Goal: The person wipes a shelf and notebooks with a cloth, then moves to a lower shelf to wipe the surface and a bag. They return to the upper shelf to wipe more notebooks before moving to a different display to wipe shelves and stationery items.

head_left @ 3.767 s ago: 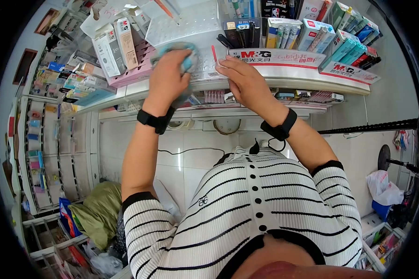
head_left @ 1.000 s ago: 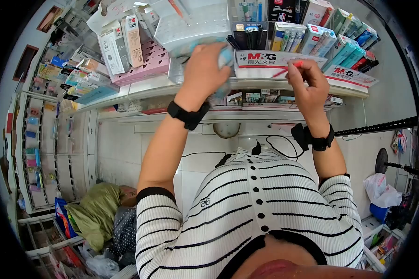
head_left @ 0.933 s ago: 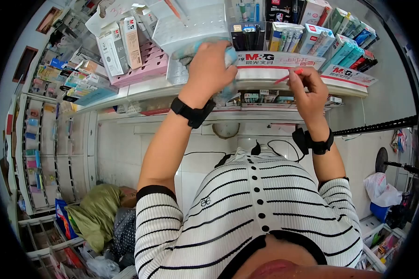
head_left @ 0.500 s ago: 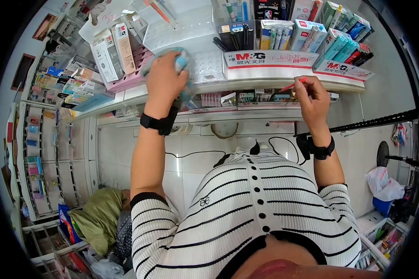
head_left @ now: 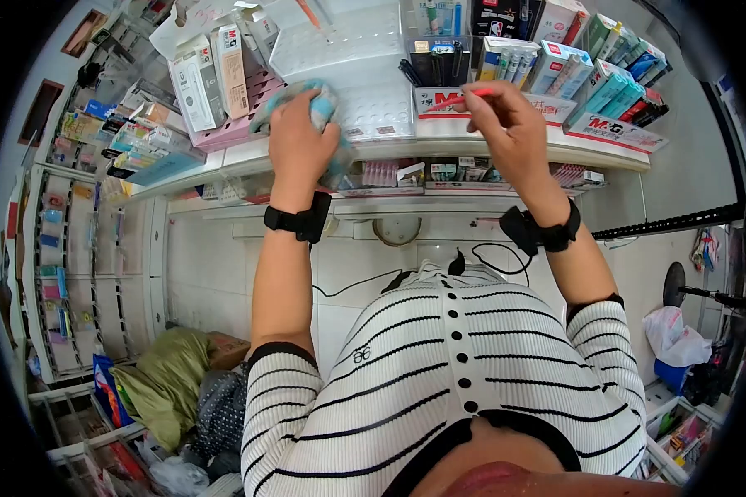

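Observation:
My left hand [head_left: 301, 149] is closed around a blue-and-grey cloth [head_left: 326, 101], at the front of the shelf. The cloth lies between a pink perforated holder [head_left: 263, 87] and a clear dimpled display tray [head_left: 379, 112], and part of it hangs over the shelf edge. Between the thumb and fingers of my right hand [head_left: 515, 137] is a slim red pen [head_left: 451, 103], its narrow end pointing left. That hand is raised in front of the M&G label strip [head_left: 547, 107] and covers part of it.
White and beige pen boxes [head_left: 234, 70] stand at the left. Pen boxes [head_left: 506, 62] and black pens [head_left: 448, 62] line the right side of the shelf. Below is a lower shelf with more stationery [head_left: 381, 173]. A black rail [head_left: 671, 222] runs at the right.
My right hand has moved left and up with the red pen, from the right part of the label strip to its middle. My left hand stays on the cloth, slightly shifted.

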`<act>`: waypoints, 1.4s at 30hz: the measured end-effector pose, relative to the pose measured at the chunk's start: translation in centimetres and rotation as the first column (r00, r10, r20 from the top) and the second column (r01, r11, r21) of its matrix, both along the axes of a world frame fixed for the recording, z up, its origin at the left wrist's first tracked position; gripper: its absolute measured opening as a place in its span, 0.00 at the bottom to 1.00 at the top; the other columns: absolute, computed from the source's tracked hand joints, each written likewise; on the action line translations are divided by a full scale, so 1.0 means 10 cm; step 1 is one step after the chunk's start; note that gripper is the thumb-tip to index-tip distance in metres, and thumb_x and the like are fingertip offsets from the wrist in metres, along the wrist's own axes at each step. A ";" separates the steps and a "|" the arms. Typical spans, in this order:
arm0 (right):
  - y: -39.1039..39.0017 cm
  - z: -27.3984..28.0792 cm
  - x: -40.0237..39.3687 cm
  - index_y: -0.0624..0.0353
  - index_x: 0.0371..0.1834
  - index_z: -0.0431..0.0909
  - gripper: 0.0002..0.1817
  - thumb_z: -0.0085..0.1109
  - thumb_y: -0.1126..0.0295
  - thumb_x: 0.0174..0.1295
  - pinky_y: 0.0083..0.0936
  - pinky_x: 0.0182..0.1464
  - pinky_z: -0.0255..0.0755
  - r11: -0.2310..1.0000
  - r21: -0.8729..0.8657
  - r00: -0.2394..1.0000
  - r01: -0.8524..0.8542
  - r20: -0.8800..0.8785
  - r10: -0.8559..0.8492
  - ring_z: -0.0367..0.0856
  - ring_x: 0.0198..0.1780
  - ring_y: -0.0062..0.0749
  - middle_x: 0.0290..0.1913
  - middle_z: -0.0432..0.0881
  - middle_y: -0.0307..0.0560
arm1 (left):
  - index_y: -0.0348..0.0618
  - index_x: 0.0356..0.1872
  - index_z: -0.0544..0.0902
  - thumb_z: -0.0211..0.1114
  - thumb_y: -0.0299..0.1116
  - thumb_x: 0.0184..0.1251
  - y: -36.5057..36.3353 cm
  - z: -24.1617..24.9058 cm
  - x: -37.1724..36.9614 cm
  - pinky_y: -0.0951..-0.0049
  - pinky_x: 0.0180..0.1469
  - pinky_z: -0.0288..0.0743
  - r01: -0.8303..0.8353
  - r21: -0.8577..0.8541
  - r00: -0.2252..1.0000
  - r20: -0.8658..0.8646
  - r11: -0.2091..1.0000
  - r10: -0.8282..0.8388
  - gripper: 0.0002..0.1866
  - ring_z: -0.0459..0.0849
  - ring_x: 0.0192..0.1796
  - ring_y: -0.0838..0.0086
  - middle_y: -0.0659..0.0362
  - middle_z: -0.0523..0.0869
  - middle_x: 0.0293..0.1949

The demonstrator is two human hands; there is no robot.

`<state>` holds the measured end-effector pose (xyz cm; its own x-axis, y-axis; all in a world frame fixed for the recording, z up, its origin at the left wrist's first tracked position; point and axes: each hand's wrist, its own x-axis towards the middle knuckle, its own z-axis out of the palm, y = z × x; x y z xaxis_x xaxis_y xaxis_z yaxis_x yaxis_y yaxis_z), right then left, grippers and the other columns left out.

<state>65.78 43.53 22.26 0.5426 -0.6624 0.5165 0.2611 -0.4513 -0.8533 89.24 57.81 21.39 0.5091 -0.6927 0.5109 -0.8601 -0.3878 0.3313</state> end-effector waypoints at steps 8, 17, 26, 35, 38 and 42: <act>-0.01 0.00 0.44 0.62 0.41 0.78 0.08 0.58 0.69 0.64 0.19 0.33 0.72 0.965 -0.243 0.987 0.094 -0.106 -0.123 0.79 0.27 0.25 0.29 0.83 0.45 | 0.48 0.52 0.79 0.65 0.35 0.46 0.00 -0.04 0.02 0.57 0.54 0.74 -0.008 -0.026 1.000 0.006 1.000 0.008 0.26 0.75 0.56 0.56 0.50 0.82 0.47; -0.01 -0.18 0.60 0.59 0.43 0.78 0.11 0.60 0.66 0.61 0.27 0.32 0.74 0.940 -0.323 0.938 0.114 -0.277 -0.209 0.83 0.29 0.36 0.29 0.84 0.46 | 0.47 0.52 0.79 0.65 0.34 0.47 0.00 -0.03 0.01 0.58 0.53 0.74 -0.006 -0.020 1.000 -0.020 1.000 0.006 0.25 0.75 0.56 0.55 0.50 0.81 0.47; 0.15 -0.15 0.24 0.57 0.50 0.77 0.15 0.63 0.69 0.60 0.20 0.29 0.70 0.923 -0.339 0.924 0.184 -0.261 -0.280 0.75 0.24 0.23 0.26 0.80 0.42 | 0.45 0.55 0.77 0.64 0.31 0.49 0.09 0.01 0.13 0.61 0.58 0.70 0.116 -0.115 0.984 -0.122 0.987 -0.130 0.26 0.76 0.54 0.51 0.46 0.81 0.49; -0.26 0.60 0.95 0.59 0.50 0.78 0.16 0.62 0.67 0.59 0.21 0.34 0.73 0.745 -0.655 0.987 0.123 -0.001 -0.163 0.78 0.29 0.26 0.37 0.81 0.46 | 0.44 0.54 0.78 0.63 0.33 0.48 -0.03 -0.07 -0.03 0.61 0.56 0.71 0.182 -0.144 0.975 -0.102 0.973 -0.198 0.26 0.77 0.52 0.52 0.47 0.81 0.48; -0.37 0.82 1.45 0.66 0.51 0.75 0.22 0.59 0.68 0.53 0.40 0.54 0.71 0.819 -0.566 0.972 0.101 -0.121 -0.203 0.77 0.51 0.55 0.48 0.79 0.63 | 0.45 0.51 0.79 0.64 0.32 0.46 -0.05 -0.08 -0.11 0.58 0.56 0.70 0.108 -0.140 0.993 -0.026 0.984 -0.112 0.25 0.75 0.54 0.53 0.50 0.82 0.47; -0.52 0.97 1.99 0.68 0.37 0.80 0.21 0.67 0.60 0.48 0.43 0.48 0.74 0.855 -0.507 0.929 0.106 -0.256 -0.267 0.81 0.43 0.56 0.37 0.81 0.66 | 0.44 0.51 0.79 0.64 0.32 0.45 -0.03 -0.07 -0.07 0.58 0.56 0.71 0.135 -0.144 0.990 -0.027 0.980 -0.141 0.25 0.75 0.53 0.53 0.50 0.83 0.47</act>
